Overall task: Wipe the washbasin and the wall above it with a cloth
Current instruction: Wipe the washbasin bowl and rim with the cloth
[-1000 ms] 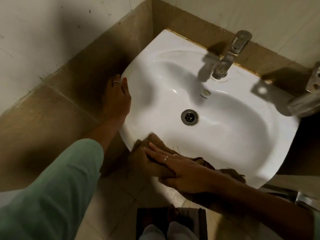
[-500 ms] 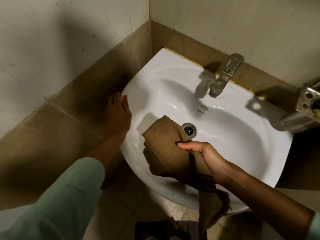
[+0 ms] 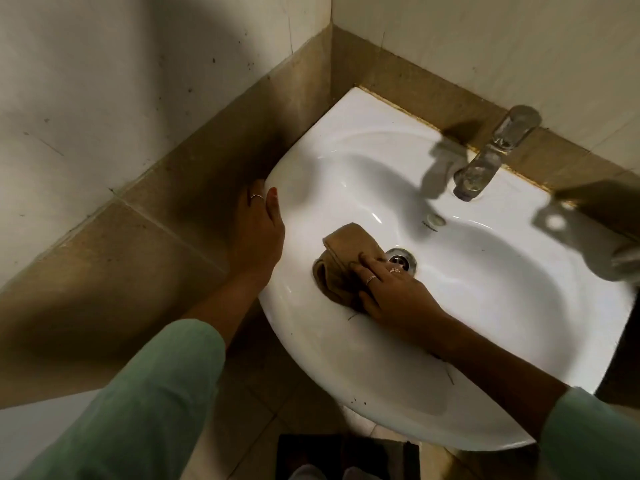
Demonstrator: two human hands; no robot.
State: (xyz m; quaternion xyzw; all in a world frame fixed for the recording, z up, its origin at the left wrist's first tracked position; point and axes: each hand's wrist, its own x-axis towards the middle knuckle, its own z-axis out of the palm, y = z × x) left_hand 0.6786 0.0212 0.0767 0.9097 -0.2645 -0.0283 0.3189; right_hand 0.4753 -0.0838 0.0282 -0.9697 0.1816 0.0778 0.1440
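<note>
My right hand [image 3: 391, 292] lies flat on a bunched-up brown cloth [image 3: 346, 261] inside the white, shiny washbasin [image 3: 502, 306]. My fingers are spread a little and press down on the cloth; they do not pinch it. I wear small rings on that hand. The cloth sits on the left slope of the bowl, and one edge is just beside the round metal drain hole [image 3: 401, 259]. One of my fingertips [image 3: 363, 257] rests on the cloth close to the drain. Part of the cloth sticks out past my fingers, toward the back of the basin. My left hand [image 3: 259, 226] is on the left rim of the washbasin, well apart from the cloth. It is open and rests against the edge, with the thumb on the white rim and the other fingers down the outer side, by the brown tiled wall [image 3: 173, 209]. It has a thin ring too. Both my arms wear light green sleeves [image 3: 145, 410]. A silver tap [image 3: 491, 157] stands at the back of the basin, far from both hands. Above the brown tiles, the wall is pale with little dark spots.
</note>
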